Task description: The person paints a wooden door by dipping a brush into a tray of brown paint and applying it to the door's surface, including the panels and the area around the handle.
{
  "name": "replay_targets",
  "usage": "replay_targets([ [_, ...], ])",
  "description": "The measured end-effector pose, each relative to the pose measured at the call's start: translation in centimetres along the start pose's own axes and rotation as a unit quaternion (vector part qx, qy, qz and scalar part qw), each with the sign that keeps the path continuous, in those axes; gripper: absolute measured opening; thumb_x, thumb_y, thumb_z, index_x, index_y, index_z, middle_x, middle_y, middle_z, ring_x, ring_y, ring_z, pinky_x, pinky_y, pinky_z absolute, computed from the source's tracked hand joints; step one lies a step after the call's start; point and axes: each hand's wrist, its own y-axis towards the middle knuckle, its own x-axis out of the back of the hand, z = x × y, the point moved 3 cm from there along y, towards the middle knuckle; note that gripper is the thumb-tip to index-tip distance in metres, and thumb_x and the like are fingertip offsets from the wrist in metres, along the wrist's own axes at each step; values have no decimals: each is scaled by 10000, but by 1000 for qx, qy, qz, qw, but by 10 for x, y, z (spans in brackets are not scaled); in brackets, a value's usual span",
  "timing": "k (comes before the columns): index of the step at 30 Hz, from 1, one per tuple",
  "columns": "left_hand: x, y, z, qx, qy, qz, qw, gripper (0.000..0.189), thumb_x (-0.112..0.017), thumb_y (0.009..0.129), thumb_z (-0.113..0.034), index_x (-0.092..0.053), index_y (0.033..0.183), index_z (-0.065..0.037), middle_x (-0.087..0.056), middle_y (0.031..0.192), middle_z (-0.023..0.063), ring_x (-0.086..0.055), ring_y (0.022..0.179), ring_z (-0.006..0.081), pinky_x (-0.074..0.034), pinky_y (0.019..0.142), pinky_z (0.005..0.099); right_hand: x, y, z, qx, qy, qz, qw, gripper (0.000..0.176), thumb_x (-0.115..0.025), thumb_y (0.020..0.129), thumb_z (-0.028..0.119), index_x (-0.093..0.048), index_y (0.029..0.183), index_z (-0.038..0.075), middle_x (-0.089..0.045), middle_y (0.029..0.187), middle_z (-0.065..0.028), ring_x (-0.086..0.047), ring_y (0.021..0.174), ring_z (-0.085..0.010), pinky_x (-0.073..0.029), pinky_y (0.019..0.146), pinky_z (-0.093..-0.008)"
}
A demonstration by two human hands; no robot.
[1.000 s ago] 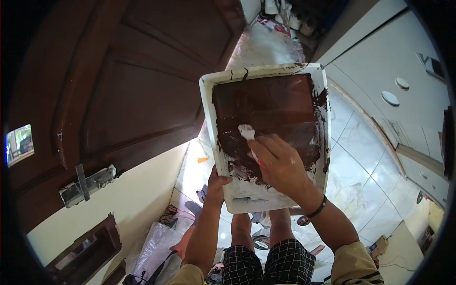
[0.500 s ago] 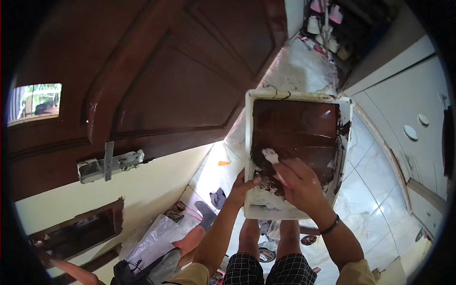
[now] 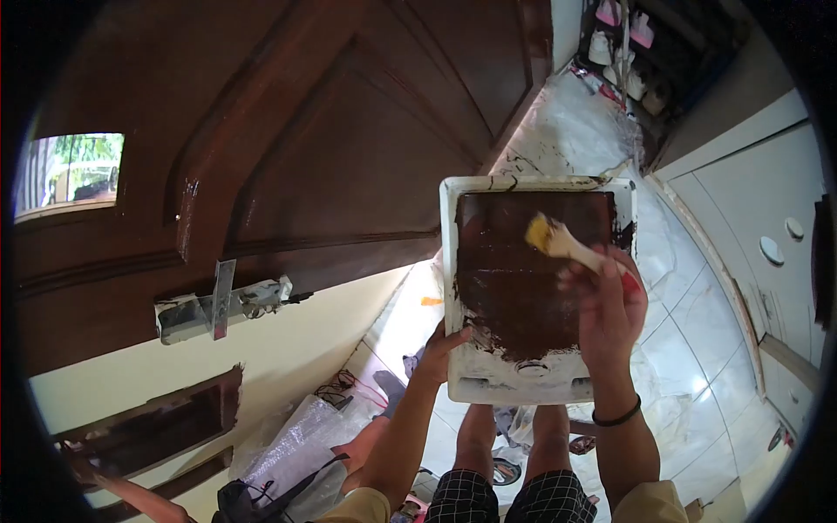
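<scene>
My left hand (image 3: 443,351) grips the left side of a white paint tray (image 3: 450,261), its thumb over the rim. Dark brown paint (image 3: 523,305) covers most of the tray's inside, and smears mark its lower end. In my right hand (image 3: 613,309) is a paintbrush (image 3: 571,247) with a pale body and a red handle end. Its yellowish bristles point up and left above the paint, seemingly apart from it. Left of the tray stands a dark brown panelled door (image 3: 349,157), with a metal lock plate (image 3: 222,301) near its edge.
At lower left are another person's arm (image 3: 144,499) and a grey-socked foot (image 3: 390,390) beside bubble wrap (image 3: 296,440). Plastic sheeting (image 3: 580,118) covers part of the tiled floor. A white cabinet (image 3: 741,192) stands right; shoes (image 3: 641,30) sit on a rack behind.
My right hand has moved up and right, lifting the brush away from the tray's lower part. The bristles now show yellowish. My left hand keeps its hold, and the view has shifted slightly.
</scene>
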Motion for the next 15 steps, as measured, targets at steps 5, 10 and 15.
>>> replay_targets([
  [5, 12, -6, -15, 4, 47, -19, 999, 483, -628, 832, -105, -452, 1270, -3, -596, 1124, 108, -597, 1007, 224, -494, 865, 353, -93, 35, -15, 75, -40, 78, 993, 332, -509, 960, 114, -501, 1211, -104, -647, 1022, -201, -655, 923, -268, -525, 853, -344],
  [10, 28, -6, -17, 24, 42, -21, 999, 484, -631, 815, -94, -460, 1258, 3, -604, 1115, 109, -605, 989, 225, -492, 870, 356, -158, 65, -69, 231, -96, 66, 966, 272, -583, 915, 60, -577, 1153, -72, -667, 1031, -133, -639, 918, -153, -512, 818, -264],
  [15, 51, -7, -22, 33, 27, 3, 999, 519, -622, 787, -70, -451, 1273, -5, -596, 1135, 108, -582, 1044, 234, -471, 906, 371, -197, 65, -85, 389, -175, 41, 904, 281, -654, 842, 38, -611, 1116, -8, -668, 975, -135, -646, 828, -194, -510, 736, -282],
])
